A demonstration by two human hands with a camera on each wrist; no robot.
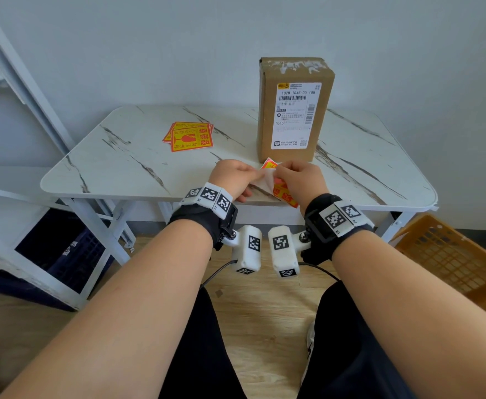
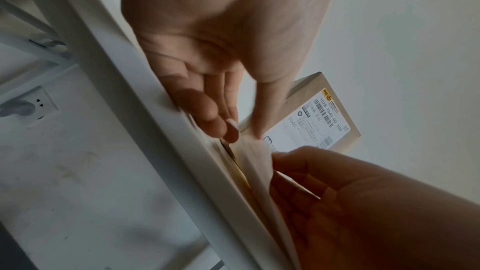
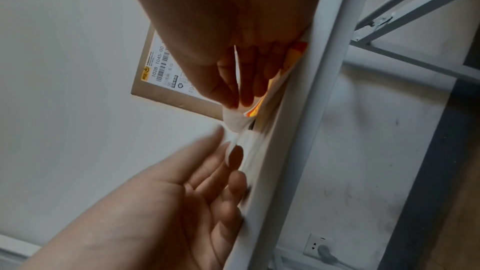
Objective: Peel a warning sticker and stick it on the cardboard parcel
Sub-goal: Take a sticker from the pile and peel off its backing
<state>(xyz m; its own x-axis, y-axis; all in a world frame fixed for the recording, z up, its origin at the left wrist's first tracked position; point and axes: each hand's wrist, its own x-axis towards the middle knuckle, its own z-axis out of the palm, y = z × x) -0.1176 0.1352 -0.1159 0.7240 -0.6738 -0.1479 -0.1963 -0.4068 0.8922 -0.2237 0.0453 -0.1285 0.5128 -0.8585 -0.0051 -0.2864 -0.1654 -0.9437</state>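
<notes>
The cardboard parcel (image 1: 293, 110) stands upright at the back of the marble table (image 1: 121, 168), its shipping label facing me. A red and yellow warning sticker (image 1: 283, 191) is held over the table's front edge. My right hand (image 1: 276, 168) pinches its far corner between thumb and fingers (image 3: 237, 102). My left hand (image 1: 254, 180) pinches a white layer (image 1: 261, 178) that is parted from the sticker and stretched between the hands (image 2: 244, 132). In the right wrist view the white layer (image 3: 233, 120) lies beside the sticker (image 3: 259, 106). The parcel (image 2: 311, 120) rises just behind both hands.
A loose stack of the same warning stickers (image 1: 191, 136) lies left of the parcel. An orange crate (image 1: 451, 260) sits on the floor at the right, a dark blue crate (image 1: 63, 249) under the table's left. A white shelf frame (image 1: 20, 82) stands at the left.
</notes>
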